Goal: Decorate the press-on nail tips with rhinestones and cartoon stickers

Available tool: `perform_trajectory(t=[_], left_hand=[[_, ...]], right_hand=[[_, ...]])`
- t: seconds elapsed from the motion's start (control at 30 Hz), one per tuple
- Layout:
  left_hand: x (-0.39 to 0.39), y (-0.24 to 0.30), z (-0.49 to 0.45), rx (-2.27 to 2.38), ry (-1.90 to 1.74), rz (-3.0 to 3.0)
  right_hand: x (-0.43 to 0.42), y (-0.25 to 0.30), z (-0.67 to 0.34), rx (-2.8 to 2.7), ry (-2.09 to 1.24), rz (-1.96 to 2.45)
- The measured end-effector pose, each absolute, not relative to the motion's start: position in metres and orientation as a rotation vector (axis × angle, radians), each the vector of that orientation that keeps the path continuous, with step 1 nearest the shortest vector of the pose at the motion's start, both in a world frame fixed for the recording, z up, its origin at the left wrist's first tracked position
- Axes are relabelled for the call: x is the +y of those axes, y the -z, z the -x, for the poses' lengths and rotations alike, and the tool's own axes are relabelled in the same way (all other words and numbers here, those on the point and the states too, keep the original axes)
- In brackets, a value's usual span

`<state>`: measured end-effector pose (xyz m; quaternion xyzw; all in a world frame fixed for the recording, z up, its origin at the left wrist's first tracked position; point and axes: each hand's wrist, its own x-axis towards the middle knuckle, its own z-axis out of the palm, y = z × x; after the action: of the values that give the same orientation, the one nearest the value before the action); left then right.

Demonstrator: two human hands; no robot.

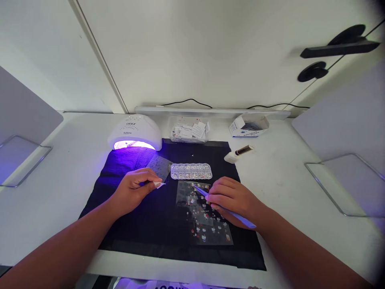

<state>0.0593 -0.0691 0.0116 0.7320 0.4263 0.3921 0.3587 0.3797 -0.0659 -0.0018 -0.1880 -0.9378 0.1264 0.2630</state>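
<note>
Pinched between the thumb and fingers of my left hand (136, 188) is a small white piece (159, 184), perhaps paper or a wipe. My right hand (233, 198) grips light-blue tweezers (240, 218), their tips over the upper part of a clear sticker sheet (210, 228) printed with small white and red figures. Just above that sheet lies a clear compartment case (191, 171) filled with tiny decorations. Another transparent sheet (159, 165) rests behind my left hand, partly hidden by it.
A white nail lamp (135, 128) glows violet at the back left of the black cloth (144, 237). Behind the cloth stand a clear tub of packets (189, 131) and an open white box (249, 125). A white bottle with a gold cap (237, 154) lies at the right.
</note>
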Motion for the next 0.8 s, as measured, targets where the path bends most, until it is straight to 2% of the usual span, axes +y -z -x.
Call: perform_trajectory(t=[0.5,0.8], left_hand=[[-0.069,-0.005,-0.059,1.341,-0.898,-1.779],[-0.067,0.002,-0.056,1.298,-0.965,-1.704]], right_hand=[[-0.065,0.002,-0.381,-2.508,-0.335,0.497],[-0.065,0.0,-0.38,-2.483,-0.372,0.489]])
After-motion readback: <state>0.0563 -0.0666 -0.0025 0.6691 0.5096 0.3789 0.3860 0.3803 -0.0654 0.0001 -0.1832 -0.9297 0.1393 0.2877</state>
